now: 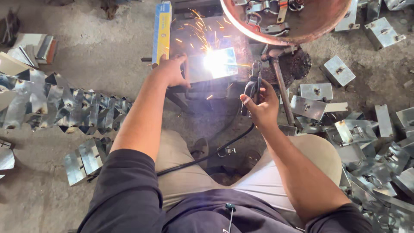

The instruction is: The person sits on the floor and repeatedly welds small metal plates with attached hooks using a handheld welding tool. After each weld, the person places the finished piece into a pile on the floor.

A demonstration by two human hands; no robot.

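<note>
Welding holder (252, 88), dark with a black cable trailing near, is gripped by the closed fingers of the right hand (262, 105) at centre. Just left and farther off, a shiny metal plate (213, 64), glaring and throwing sparks, is steadied by the left hand (171, 70), fingers curled on its left edge. Folded metal pieces (64, 105) are scattered on both sides.
</note>
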